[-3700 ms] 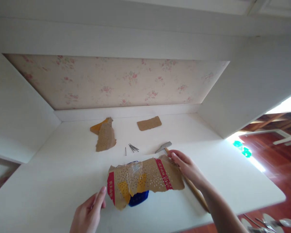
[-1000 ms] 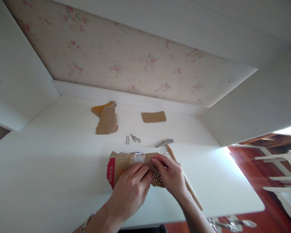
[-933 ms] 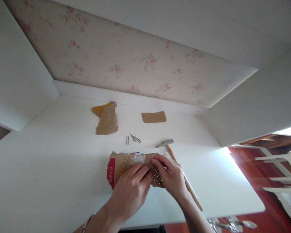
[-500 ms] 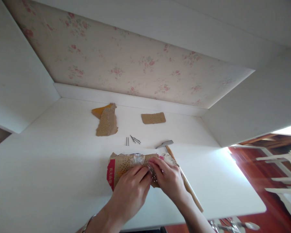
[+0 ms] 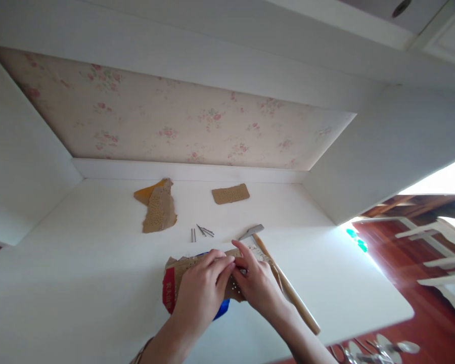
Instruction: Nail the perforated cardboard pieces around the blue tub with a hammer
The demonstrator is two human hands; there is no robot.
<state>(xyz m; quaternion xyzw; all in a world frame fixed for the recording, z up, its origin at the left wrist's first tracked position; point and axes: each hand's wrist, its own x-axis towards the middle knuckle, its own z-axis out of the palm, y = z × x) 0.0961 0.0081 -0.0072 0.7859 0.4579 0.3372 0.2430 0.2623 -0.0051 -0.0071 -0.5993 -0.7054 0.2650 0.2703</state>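
Beneath both hands point(image 5: 201, 280) point(image 5: 258, 283), perforated cardboard point(image 5: 180, 267); hammer point(image 5: 293, 294) alongside

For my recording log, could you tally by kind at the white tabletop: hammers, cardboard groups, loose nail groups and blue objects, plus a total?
Hammer: 1
Cardboard groups: 3 (orange-and-brown cardboard, plain brown cardboard, red-banded cardboard)
Loose nail groups: 2 (parallel pair, overlapping cluster)
Blue object, mostly covered: 1
Total: 7
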